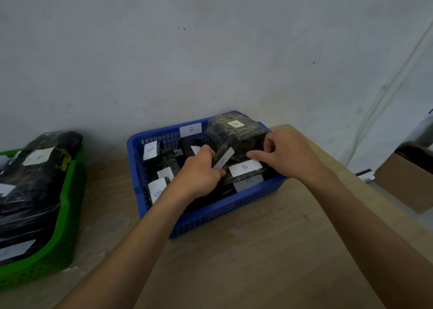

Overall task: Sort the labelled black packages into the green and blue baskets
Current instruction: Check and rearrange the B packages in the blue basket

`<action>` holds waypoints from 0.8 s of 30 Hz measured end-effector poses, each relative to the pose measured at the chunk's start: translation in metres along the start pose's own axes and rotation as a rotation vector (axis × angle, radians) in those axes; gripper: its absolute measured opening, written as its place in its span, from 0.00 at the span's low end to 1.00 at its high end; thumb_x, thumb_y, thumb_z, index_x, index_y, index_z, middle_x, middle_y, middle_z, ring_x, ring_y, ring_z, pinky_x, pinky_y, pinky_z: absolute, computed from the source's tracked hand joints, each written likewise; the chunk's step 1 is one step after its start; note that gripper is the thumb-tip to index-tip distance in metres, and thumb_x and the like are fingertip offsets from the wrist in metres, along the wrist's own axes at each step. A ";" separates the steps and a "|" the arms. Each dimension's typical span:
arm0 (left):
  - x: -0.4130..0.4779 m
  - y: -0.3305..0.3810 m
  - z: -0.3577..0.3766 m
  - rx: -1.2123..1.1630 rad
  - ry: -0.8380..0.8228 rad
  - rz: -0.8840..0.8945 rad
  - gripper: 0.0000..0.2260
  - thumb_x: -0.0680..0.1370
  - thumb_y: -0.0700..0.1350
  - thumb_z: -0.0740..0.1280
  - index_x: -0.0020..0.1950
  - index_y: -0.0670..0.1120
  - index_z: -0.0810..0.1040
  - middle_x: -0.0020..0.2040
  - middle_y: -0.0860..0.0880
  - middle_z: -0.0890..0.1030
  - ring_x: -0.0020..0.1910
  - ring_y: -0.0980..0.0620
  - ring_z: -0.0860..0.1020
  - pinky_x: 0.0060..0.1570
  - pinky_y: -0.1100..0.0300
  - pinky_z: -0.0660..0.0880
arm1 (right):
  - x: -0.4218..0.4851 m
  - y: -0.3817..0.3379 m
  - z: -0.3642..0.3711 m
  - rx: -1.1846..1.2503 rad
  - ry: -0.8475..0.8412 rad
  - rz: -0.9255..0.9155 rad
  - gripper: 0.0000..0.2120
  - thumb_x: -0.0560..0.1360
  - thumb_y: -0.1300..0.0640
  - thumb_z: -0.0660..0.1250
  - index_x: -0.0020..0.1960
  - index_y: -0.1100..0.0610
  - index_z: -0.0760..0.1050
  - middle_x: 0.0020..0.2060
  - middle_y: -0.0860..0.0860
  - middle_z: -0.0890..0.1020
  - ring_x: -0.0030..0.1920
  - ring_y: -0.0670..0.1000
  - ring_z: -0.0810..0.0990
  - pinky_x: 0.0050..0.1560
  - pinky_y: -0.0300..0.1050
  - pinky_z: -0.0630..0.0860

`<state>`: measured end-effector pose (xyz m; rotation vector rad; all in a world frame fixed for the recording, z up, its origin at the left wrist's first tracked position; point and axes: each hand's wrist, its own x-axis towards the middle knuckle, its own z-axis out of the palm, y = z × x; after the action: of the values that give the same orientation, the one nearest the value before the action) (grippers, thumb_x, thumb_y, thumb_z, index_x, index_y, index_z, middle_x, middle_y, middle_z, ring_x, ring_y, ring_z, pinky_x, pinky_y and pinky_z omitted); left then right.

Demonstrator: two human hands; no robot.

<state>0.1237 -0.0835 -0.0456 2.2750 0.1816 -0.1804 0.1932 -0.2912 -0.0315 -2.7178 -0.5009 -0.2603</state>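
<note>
A blue basket [225, 212] stands on the wooden table, marked B on its back wall and filled with several black packages bearing white B labels. My left hand [199, 172] grips a slim black package [223, 158] standing on edge inside it. My right hand [288, 154] holds the side of a large wrapped package [234, 133] that sits highest at the basket's back right, forefinger stretched toward a flat B package [244, 167]. At the left edge, a green basket [68, 215] holds big black packages with white labels.
The wooden table [257, 262] runs to a grey wall behind both baskets. A brown cardboard box [403, 182] sits off the table's right edge. Bare table top lies between the two baskets and in front of the blue one.
</note>
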 end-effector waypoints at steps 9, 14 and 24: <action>0.003 0.004 0.016 0.574 0.086 0.172 0.15 0.82 0.47 0.68 0.67 0.47 0.75 0.62 0.42 0.73 0.58 0.39 0.76 0.51 0.48 0.74 | 0.002 0.003 0.017 -0.204 -0.153 -0.043 0.24 0.77 0.36 0.68 0.32 0.53 0.74 0.27 0.49 0.75 0.31 0.49 0.75 0.33 0.44 0.68; 0.004 0.006 0.009 0.562 0.094 0.268 0.14 0.81 0.51 0.70 0.64 0.48 0.77 0.55 0.47 0.71 0.52 0.44 0.76 0.48 0.49 0.75 | 0.000 0.005 0.002 -0.177 -0.140 -0.042 0.16 0.73 0.37 0.74 0.40 0.50 0.81 0.35 0.46 0.81 0.38 0.48 0.80 0.40 0.46 0.78; 0.012 0.018 -0.003 -0.007 -0.078 0.356 0.27 0.65 0.55 0.84 0.58 0.52 0.77 0.52 0.52 0.84 0.51 0.54 0.83 0.52 0.53 0.82 | -0.017 0.019 -0.014 0.706 -0.009 -0.063 0.10 0.72 0.62 0.79 0.52 0.54 0.85 0.45 0.52 0.88 0.44 0.58 0.86 0.42 0.52 0.86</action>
<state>0.1388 -0.0919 -0.0325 2.2462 -0.2627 -0.0803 0.1836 -0.3185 -0.0285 -2.0198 -0.5535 -0.0636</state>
